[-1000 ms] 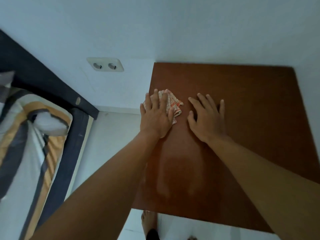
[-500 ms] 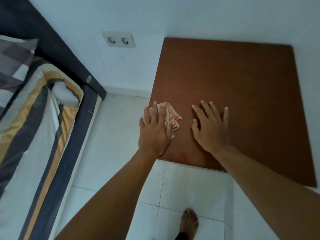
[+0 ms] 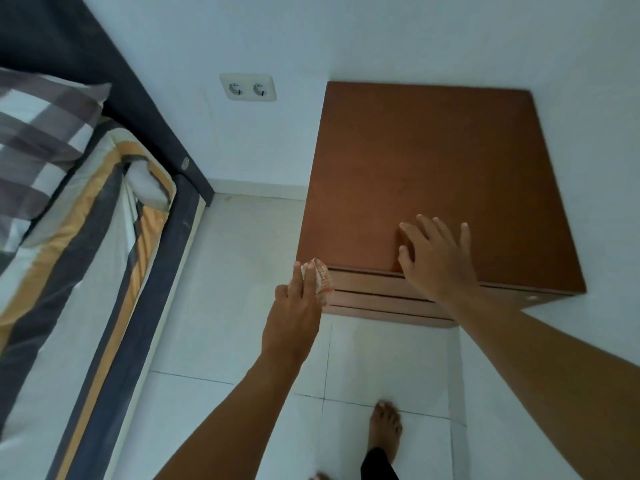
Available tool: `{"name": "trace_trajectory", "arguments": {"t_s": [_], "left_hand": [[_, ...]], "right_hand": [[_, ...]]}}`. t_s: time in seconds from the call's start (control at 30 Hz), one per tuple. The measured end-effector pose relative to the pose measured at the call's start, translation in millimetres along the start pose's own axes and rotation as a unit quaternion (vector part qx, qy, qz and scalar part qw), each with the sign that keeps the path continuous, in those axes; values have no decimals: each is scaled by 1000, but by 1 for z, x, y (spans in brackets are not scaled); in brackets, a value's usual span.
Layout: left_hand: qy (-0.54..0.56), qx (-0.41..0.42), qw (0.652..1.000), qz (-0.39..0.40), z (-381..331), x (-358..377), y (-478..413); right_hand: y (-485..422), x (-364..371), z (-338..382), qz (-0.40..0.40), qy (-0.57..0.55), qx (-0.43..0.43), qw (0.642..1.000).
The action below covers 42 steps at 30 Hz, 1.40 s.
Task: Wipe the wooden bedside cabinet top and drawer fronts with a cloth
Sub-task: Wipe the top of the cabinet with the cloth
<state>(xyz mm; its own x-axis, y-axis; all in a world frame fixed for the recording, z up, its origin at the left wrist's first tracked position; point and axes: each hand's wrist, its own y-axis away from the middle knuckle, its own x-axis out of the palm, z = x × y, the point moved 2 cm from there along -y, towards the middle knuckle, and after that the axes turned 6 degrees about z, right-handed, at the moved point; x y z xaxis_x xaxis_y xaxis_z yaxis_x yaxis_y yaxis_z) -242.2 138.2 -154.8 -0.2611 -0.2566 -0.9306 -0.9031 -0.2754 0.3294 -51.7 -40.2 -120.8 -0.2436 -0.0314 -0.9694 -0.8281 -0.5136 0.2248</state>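
Observation:
The reddish-brown wooden bedside cabinet point(image 3: 433, 161) stands against the white wall, its flat top bare. Its drawer fronts point(image 3: 384, 301) show as stacked strips below the front edge. My left hand point(image 3: 296, 306) holds a small orange-and-white checked cloth point(image 3: 320, 277) pressed against the left end of the top drawer front, at the cabinet's front left corner. My right hand point(image 3: 438, 259) lies flat with fingers spread on the top, at its front edge.
A bed point(image 3: 69, 254) with a striped sheet, checked pillow and dark frame runs along the left. A double wall socket point(image 3: 248, 87) sits on the wall between bed and cabinet. White floor tiles lie below, with my bare foot point(image 3: 384, 427) near the cabinet front.
My left hand slid the cloth toward me across the top, off the front left edge and onto the drawer front. My view pulled back, so the drawer fronts and floor came into sight.

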Motion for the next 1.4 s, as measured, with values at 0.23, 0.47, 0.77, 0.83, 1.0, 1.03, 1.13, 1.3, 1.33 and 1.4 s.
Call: {"name": "trace_trajectory", "arguments": {"t_s": [0.23,0.47,0.77,0.83,1.0,1.03,1.13,1.3,1.33,1.4], "left_hand": [[-19,41,998,-52,-12,-35,-12],[51,66,990,-118,-64,-79,-114],[25,110,993,-40,-128,-10,-125],[32,143,986,-75,-135,3,-101],[63,237,966,-84,-126,14,-42],[74,250,962,-76,-118,15,-32],[72,270,951,-132,-81,4,-14],[49,138,974,-174,-20,-52,-69],[41,114,981,-155,-14,-61,-86],[27,78,988,-131,-9,-75,-118]], "right_hand": [[25,-21,-26,19,-22,15,999],[-15,-21,-52,44,-58,16,997],[-46,-2,-68,64,-86,36,994],[-46,-7,-70,87,-84,34,992],[-46,-20,-65,154,-61,54,985],[-46,-21,-63,165,-53,58,983],[-45,-23,-52,176,-44,77,980],[-42,-16,-39,157,-58,100,981],[-41,-13,-39,150,-63,97,982],[-38,-7,-40,130,-61,92,985]]}}
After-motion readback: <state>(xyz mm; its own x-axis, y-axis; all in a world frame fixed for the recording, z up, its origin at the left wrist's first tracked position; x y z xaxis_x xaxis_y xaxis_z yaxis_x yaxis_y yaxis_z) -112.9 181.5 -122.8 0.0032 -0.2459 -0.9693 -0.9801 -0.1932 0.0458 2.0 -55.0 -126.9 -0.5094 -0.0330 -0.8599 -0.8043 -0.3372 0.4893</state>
